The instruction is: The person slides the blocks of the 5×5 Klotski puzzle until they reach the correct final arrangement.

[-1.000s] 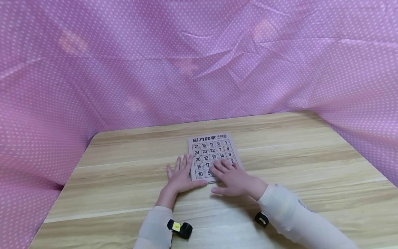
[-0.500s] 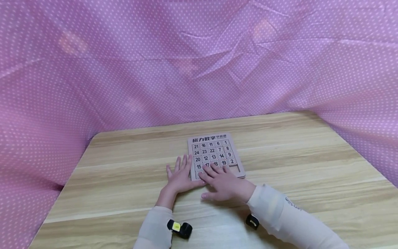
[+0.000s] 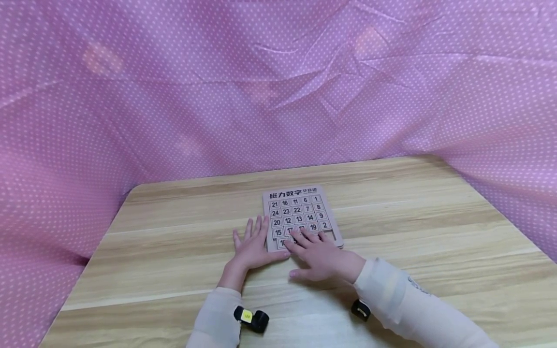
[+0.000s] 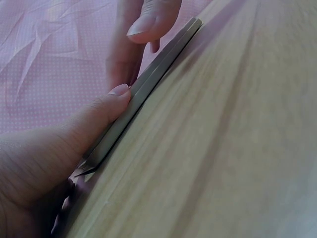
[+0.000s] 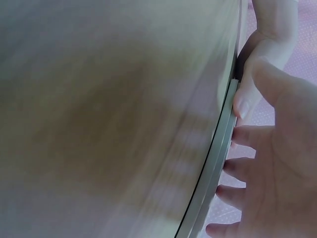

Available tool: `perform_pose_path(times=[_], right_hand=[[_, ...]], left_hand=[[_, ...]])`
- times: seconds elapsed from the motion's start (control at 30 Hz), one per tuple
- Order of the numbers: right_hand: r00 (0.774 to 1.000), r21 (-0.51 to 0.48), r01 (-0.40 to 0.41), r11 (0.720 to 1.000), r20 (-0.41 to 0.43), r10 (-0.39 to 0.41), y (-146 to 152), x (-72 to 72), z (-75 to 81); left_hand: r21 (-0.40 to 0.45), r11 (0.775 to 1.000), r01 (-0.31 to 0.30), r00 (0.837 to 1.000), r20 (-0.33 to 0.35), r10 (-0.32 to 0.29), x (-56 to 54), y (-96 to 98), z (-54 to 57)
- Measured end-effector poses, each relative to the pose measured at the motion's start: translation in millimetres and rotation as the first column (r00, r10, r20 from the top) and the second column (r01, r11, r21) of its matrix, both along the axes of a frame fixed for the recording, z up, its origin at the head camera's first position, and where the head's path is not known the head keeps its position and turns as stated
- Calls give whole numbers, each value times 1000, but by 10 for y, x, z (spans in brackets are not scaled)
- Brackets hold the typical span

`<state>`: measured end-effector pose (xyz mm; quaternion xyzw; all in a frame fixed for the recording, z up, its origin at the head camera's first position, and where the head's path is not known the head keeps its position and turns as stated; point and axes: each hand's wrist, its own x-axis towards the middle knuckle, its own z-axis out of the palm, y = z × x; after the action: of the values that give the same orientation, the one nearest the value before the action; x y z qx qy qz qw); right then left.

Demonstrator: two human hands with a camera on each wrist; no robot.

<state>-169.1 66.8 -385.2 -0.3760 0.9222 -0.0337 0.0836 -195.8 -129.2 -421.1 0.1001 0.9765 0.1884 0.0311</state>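
Note:
A flat number sliding puzzle (image 3: 299, 210) with rows of numbered tiles lies on the wooden table. My left hand (image 3: 252, 251) rests at its near left corner, fingers spread along the left side and thumb on the near edge. In the left wrist view that thumb presses the puzzle's edge (image 4: 148, 82). My right hand (image 3: 324, 258) lies over the bottom row with straight, spread fingers; in the right wrist view the fingertips (image 5: 232, 166) touch the board. Tile 10 (image 3: 282, 243) stands slightly right of the left frame edge. The other bottom-row tiles are mostly hidden under the fingers.
The wooden table (image 3: 174, 212) stretches around the puzzle on all sides. A pink dotted cloth (image 3: 243, 96) hangs behind it and along both sides. A black wrist camera (image 3: 252, 319) sits on the left sleeve, another (image 3: 360, 310) on the right.
My right hand moved left along the bottom row, then back right. Bottom-row tiles shifted right, with tile 10 now off the left edge and the right-hand gap narrower. The left hand stayed still.

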Motion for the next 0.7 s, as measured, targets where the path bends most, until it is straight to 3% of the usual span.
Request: perform_pose_path(times=[0.7], right_hand=[[999, -13, 30, 999, 14, -30, 99, 16, 30]], left_hand=[[-16, 1000, -5, 1000, -11, 5, -15, 8, -15]])
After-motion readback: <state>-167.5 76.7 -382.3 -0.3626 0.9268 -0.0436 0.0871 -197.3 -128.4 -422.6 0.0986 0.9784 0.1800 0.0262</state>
